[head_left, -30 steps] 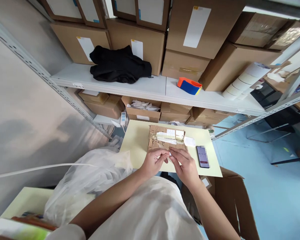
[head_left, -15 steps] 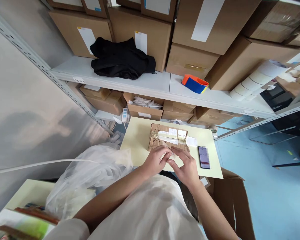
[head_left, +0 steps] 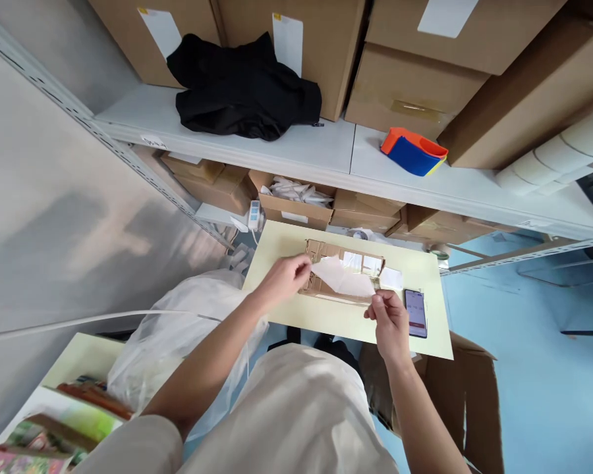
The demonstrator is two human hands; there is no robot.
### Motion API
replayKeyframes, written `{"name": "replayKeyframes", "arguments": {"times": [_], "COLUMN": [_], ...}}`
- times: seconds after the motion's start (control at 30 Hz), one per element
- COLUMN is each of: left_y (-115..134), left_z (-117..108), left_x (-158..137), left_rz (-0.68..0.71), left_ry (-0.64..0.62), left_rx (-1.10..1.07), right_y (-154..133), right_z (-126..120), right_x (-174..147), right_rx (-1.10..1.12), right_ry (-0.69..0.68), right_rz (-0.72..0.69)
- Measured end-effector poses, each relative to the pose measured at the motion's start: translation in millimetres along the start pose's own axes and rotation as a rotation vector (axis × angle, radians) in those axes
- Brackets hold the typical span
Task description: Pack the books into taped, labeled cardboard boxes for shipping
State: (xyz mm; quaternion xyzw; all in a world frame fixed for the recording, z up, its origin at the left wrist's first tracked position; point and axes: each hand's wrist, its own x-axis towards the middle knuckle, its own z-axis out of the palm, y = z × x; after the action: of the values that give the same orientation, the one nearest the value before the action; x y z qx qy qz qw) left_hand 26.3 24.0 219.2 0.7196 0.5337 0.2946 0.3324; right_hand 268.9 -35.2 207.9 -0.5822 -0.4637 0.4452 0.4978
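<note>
A thin, whitish, translucent sheet [head_left: 344, 279] is stretched between my hands, sagging a little in the middle; I cannot tell if it is paper or a plastic bag. My left hand [head_left: 287, 280] pinches its left end, and my right hand [head_left: 389, 322] pinches the right end between thumb and fingers. Beneath it a flattened-looking brown cardboard box [head_left: 321, 249] with white labels and clear tape lies on the pale yellow table [head_left: 277, 247]. The sheet hides part of the box. Beside my right hand lies a phone [head_left: 415, 313] with its screen lit.
A small white paper [head_left: 390, 278] lies right of the box. Behind the table, a carton of white packets [head_left: 296, 191] sits under a shelf [head_left: 316, 155] bearing a black garment [head_left: 247, 89] and a blue-orange band [head_left: 415, 151]. A translucent plastic bag [head_left: 178, 316] bulges at the left.
My hands were close together over the box's front edge; they have moved apart, drawing the thin sheet out between them. The view has shifted slightly closer to the shelf.
</note>
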Motion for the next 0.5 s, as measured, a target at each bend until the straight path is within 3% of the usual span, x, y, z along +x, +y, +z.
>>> {"name": "replayKeyframes", "arguments": {"times": [0.2,0.33,0.4,0.5], "left_y": [-41.0,-58.9,-69.7,-89.0], "left_z": [-41.7,-49.6,-51.1,-53.3], "left_x": [60.5,118.9,146.0,171.5], "left_rz": [-0.177,-0.329,-0.362,-0.342], "left_ry": [0.087,0.152,0.183,0.223], "left_rx": [0.423,0.683,0.665,0.452], "right_y": [10.7,13.4,15.1,17.8], "right_z": [-7.7,-10.7,-10.5,-9.2], "right_x": [-3.2,-9.9,-13.7,-19.2], "right_rx": [0.160,0.162,0.159,0.149], "right_ry": [0.330,0.410,0.397,0.362], "right_rz": [0.060,0.040,0.040,0.040]}}
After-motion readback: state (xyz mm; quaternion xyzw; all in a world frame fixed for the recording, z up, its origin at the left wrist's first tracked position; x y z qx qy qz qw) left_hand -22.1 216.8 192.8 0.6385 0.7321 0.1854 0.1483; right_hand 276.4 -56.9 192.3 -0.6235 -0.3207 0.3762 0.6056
